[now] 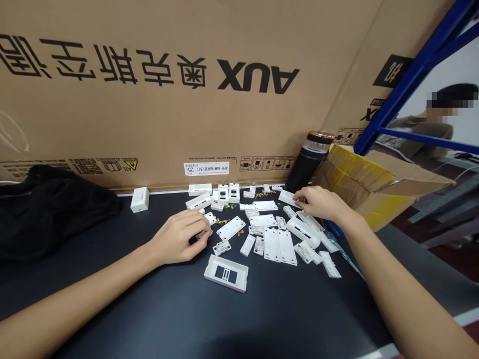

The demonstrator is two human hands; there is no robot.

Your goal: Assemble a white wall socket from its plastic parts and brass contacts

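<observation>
My right hand reaches to the back right, its thumb and fingers closed on the end of a white plastic housing. At the left of the scattered parts, my left hand is curled with its fingertips drawn together. A small pale part shows at those fingertips, mostly hidden. In front of it lies a white rectangular housing with two square openings. Between my hands are flat white cover plates, small white inserts and brass-coloured metal pieces. A slotted white housing lies below my right hand.
A large cardboard carton walls off the back. A black flask and an open cardboard box stand at right beside a blue frame. Black cloth and a white block lie left. Another person is visible far right.
</observation>
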